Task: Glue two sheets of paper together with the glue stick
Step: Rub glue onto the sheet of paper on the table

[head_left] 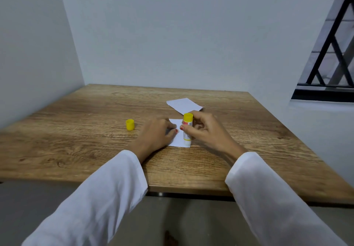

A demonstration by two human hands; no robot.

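- Right hand (207, 130): fingers curled round the glue stick (187, 128), thumb on the near side, other fingers wrapped behind. Firm grasp on the barrel.
- Glue stick: held roughly upright, slightly tilted, yellow knob end up, lower end down on the near sheet of paper (179, 134). Actual glue tip contact not resolvable, it's hidden by the barrel.
- Left hand (156, 133): palm down, flat on the table (76, 130), fingers extended to the right and pressing on the left edge of the near sheet. Not gripping anything, fingers loose and flat, just pinning the paper.
- Both forearms come in from the bottom of the view, angled inward toward the sheet. Long white sleeves (107, 194) down to the wrists; wrists are bare and rest low over the table's near half.
- Near sheet: small, white, lies flat between the two hands, near table centre. Right part hidden behind glue stick and right hand.
- Second sheet of paper (183, 104): white, lies flat further back on the table, just beyond the right hand. Untouched, apart from the near sheet.
- Yellow cap (130, 124): off the stick, standing on the table left of the left hand, close but not touching.
- Hands close together, not touching each other.
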